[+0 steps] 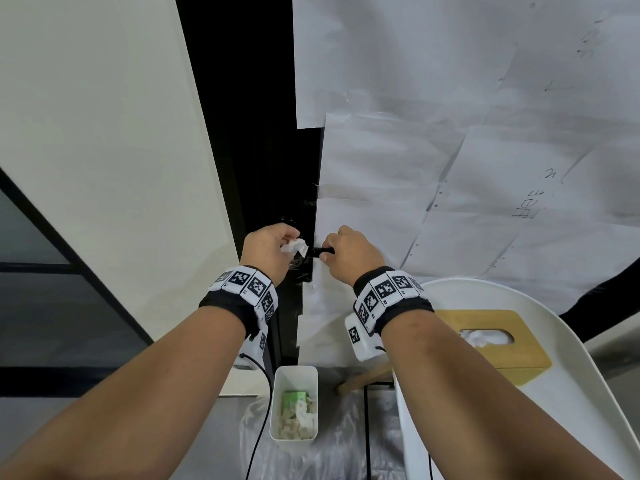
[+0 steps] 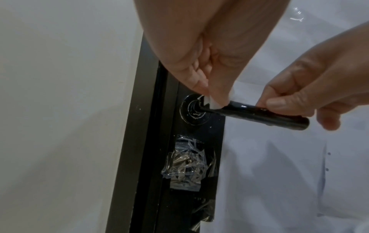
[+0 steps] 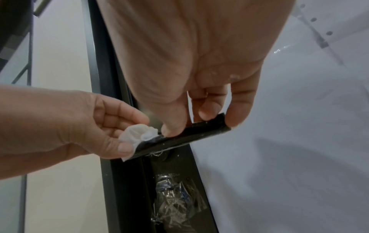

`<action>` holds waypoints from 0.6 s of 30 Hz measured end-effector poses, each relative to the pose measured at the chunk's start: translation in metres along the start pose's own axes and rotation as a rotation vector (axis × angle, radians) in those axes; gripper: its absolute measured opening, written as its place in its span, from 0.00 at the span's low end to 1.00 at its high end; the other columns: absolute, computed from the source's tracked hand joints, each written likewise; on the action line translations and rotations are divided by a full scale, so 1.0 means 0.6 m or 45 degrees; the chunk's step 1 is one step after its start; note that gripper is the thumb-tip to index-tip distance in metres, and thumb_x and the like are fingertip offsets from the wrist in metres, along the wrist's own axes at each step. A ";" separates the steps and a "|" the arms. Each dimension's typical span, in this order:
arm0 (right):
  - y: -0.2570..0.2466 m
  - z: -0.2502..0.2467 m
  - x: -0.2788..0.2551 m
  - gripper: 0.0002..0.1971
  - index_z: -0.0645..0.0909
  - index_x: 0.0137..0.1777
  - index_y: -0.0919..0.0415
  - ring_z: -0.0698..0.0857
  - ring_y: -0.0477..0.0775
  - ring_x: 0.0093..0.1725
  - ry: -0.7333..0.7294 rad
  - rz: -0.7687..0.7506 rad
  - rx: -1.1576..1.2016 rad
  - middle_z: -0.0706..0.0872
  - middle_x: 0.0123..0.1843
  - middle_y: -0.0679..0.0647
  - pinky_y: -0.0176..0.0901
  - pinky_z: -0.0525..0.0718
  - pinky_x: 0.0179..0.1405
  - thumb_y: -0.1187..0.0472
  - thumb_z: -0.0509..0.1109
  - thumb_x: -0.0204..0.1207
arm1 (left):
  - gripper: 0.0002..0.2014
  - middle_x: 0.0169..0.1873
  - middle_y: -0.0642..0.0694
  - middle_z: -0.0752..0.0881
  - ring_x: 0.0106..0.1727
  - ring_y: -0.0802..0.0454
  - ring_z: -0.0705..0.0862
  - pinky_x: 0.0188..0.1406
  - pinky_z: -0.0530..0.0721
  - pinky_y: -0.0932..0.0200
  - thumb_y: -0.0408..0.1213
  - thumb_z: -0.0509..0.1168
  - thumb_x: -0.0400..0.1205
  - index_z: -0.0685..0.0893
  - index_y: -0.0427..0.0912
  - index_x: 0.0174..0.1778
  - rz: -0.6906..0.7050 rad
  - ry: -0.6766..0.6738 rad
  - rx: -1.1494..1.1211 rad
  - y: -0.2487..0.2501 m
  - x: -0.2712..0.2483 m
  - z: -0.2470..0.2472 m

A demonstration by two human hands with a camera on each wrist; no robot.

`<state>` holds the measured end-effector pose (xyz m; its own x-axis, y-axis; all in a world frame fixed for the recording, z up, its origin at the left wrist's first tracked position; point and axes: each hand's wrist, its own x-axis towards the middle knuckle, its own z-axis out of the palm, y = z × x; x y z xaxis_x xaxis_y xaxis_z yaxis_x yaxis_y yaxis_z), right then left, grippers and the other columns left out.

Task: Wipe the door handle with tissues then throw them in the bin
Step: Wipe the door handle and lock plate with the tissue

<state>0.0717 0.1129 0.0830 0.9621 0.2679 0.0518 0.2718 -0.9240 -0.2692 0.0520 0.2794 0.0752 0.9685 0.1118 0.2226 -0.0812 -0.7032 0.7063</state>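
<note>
Head view: left hand pinches a crumpled tissue against the black door handle near its round base, while right hand grips the handle's free end. White bin stands on the floor below.

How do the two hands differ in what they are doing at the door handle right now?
The left hand pinches a crumpled tissue against the door handle at its base end, near the round rose; the right hand grips the bare lever toward its free end. The left touches only through tissue, the right touches metal directly. Both have curled fingers and meet on the same black lever.
</note>
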 end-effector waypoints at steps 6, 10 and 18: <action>-0.025 -0.001 0.000 0.18 0.82 0.60 0.54 0.84 0.54 0.48 0.104 0.043 0.179 0.78 0.59 0.51 0.49 0.84 0.45 0.43 0.63 0.79 | 0.26 0.51 0.55 0.86 0.49 0.61 0.84 0.55 0.82 0.69 0.22 0.72 0.73 0.80 0.47 0.64 0.007 -0.087 -0.133 -0.004 0.003 0.005; -0.057 0.005 0.006 0.13 0.82 0.53 0.53 0.83 0.54 0.43 0.148 0.038 0.206 0.78 0.52 0.50 0.49 0.84 0.41 0.46 0.64 0.78 | 0.24 0.51 0.54 0.87 0.50 0.61 0.85 0.54 0.84 0.66 0.27 0.74 0.73 0.80 0.47 0.64 0.033 -0.041 -0.123 -0.010 0.005 0.007; -0.053 -0.005 0.003 0.04 0.78 0.43 0.60 0.82 0.60 0.43 0.134 0.041 0.149 0.80 0.46 0.56 0.51 0.84 0.39 0.67 0.63 0.72 | 0.19 0.58 0.46 0.81 0.54 0.50 0.85 0.54 0.83 0.63 0.26 0.73 0.74 0.86 0.43 0.61 0.022 -0.035 0.092 -0.039 0.010 0.002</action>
<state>0.0649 0.1423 0.0944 0.9692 0.2026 0.1399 0.2416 -0.8918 -0.3826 0.0602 0.2958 0.0594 0.9733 0.0806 0.2150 -0.0816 -0.7538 0.6520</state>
